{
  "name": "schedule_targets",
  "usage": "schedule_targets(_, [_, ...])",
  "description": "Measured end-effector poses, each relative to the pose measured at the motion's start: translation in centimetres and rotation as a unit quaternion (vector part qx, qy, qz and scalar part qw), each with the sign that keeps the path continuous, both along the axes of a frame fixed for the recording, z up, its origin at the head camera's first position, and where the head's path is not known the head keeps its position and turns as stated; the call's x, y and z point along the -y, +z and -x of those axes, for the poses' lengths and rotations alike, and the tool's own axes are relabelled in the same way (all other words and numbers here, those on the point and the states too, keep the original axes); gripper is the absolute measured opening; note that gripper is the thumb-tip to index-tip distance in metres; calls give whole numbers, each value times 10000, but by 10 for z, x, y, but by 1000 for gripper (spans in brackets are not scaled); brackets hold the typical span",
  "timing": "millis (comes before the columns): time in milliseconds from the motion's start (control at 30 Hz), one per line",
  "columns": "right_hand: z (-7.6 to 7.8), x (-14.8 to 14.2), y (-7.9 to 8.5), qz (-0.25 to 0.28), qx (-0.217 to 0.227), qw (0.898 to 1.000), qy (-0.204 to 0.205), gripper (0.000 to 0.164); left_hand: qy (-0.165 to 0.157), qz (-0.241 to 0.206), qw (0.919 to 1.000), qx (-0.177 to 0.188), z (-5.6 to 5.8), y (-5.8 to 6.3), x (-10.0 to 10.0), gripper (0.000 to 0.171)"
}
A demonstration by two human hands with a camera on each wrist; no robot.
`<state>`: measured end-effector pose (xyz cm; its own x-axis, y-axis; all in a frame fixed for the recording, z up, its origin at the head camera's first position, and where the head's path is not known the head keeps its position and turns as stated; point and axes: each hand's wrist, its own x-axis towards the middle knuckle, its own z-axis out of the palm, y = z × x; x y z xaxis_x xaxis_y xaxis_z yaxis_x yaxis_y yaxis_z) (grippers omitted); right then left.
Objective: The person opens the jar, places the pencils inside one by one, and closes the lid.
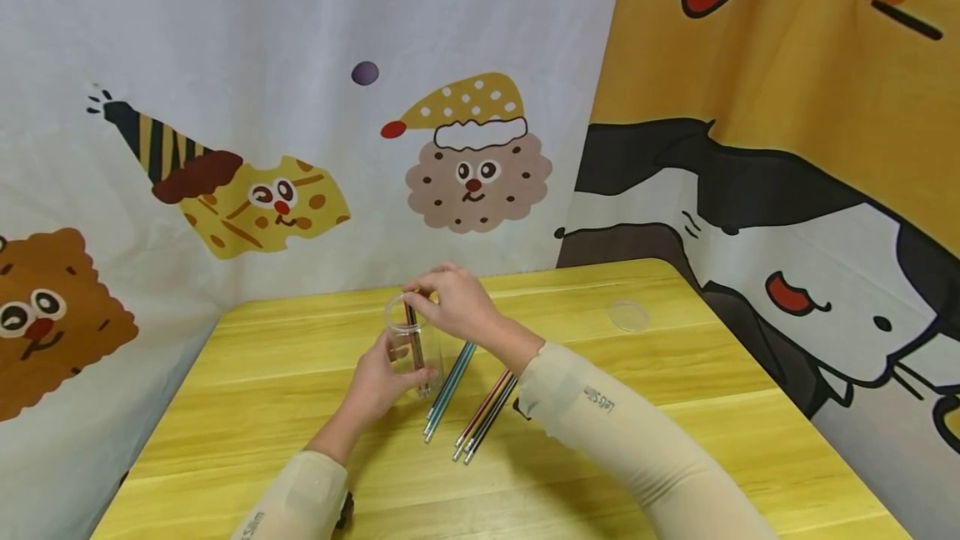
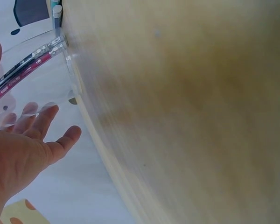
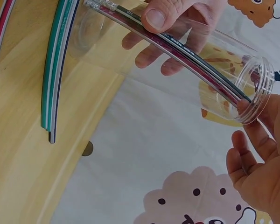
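Observation:
My left hand (image 1: 382,382) grips a clear plastic jar (image 3: 144,70), which stands upright on the table in the head view. Its thumb and fingers lie on opposite sides of the jar wall. Inside the jar, a red pencil and dark pencils (image 3: 177,56) lean with their silver ends at the bottom. At the open mouth, my right hand (image 1: 457,302) pinches the upper ends of these pencils, a fingertip just within the rim. Beside the jar lie teal and dark pencils (image 1: 452,386) and, farther right, red and black pencils (image 1: 487,415).
A clear round lid (image 1: 629,316) lies flat at the back right of the yellow wood-grain table (image 1: 675,423). A cartoon-printed curtain (image 1: 300,107) hangs along the table's back and right edges. My right forearm crosses above part of the red and black pencils.

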<state>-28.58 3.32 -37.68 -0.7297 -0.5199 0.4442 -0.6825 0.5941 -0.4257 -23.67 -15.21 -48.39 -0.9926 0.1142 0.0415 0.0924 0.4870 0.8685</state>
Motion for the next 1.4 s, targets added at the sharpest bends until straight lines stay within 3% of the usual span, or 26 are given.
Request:
schedule_targets(367, [2, 2, 3, -162, -350, 9993, -11, 14, 33, -26, 10000, 34, 1, 1, 0, 75])
schedule_targets(533, [2, 3, 4, -264, -300, 9992, -94, 13, 37, -32, 10000, 87, 0, 1, 0, 78])
schedule_targets(800, [1, 4, 1, -632, -665, 9955, -240, 28, 13, 4, 10000, 54, 0, 2, 0, 79])
schedule_targets(1067, [5, -8, 2, 215, 106, 9993, -289, 34, 50, 21, 9999, 130, -1, 4, -2, 79])
schedule_targets(1300, [14, -42, -7, 773, 826, 9928, -384, 28, 165, 139, 9996, 191, 0, 3, -1, 82])
schedule_targets(1400, [17, -61, -13, 782, 984, 9914, -375, 30, 151, 194, 9995, 210, 0, 2, -2, 83])
